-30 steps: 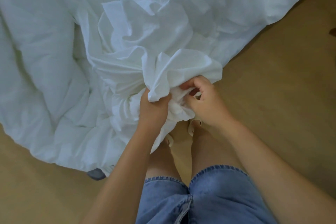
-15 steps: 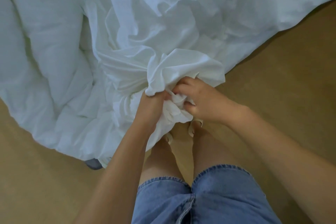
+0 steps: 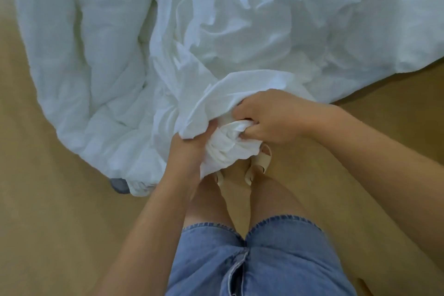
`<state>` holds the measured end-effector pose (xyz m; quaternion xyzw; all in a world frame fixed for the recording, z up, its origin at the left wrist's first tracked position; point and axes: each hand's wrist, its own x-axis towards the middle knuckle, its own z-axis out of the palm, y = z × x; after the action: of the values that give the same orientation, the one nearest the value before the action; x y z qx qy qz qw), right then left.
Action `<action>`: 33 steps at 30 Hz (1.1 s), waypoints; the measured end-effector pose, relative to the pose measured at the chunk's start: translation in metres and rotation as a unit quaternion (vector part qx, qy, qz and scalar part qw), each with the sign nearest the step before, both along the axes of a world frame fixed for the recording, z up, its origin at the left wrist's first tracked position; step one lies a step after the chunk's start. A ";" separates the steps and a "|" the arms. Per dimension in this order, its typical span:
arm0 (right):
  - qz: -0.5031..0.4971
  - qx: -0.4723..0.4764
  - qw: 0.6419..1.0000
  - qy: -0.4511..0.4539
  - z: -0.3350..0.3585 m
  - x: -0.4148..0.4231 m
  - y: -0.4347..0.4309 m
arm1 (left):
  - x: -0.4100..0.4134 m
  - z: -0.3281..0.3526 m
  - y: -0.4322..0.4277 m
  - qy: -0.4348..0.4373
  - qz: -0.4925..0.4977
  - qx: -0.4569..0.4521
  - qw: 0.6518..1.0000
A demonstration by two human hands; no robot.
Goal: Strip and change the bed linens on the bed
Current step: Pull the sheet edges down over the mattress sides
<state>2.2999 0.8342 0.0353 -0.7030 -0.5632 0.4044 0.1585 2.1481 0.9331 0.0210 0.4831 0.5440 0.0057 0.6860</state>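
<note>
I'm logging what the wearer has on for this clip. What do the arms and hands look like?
Both arms are bare, no sleeves in view. The left hand and right hand wear no gloves; no rings, watch or bracelet show. Also worn: blue denim shorts and pale sandals.

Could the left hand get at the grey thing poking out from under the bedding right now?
Probably not yet: the left hand grips the bunched white linen alongside the right hand. Once it lets go, the path looks free; the grey thing lies on the floor, partly under the duvet.
</note>
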 end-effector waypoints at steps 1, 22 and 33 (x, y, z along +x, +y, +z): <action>-0.016 0.002 1.000 0.010 0.006 0.003 -0.001 | -0.003 0.006 0.003 -0.031 0.016 -0.010 0.999; -0.172 0.150 0.973 0.039 0.099 0.000 -0.023 | -0.039 0.002 0.061 0.101 -0.045 0.155 0.982; -0.135 0.097 0.964 0.205 0.112 -0.038 -0.044 | -0.053 -0.020 0.073 0.166 0.043 0.220 0.960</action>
<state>2.2621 0.7904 0.1468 -0.6557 -0.4547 0.4582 0.3916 2.0946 1.0061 0.0013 0.5919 0.6560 0.0746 0.4623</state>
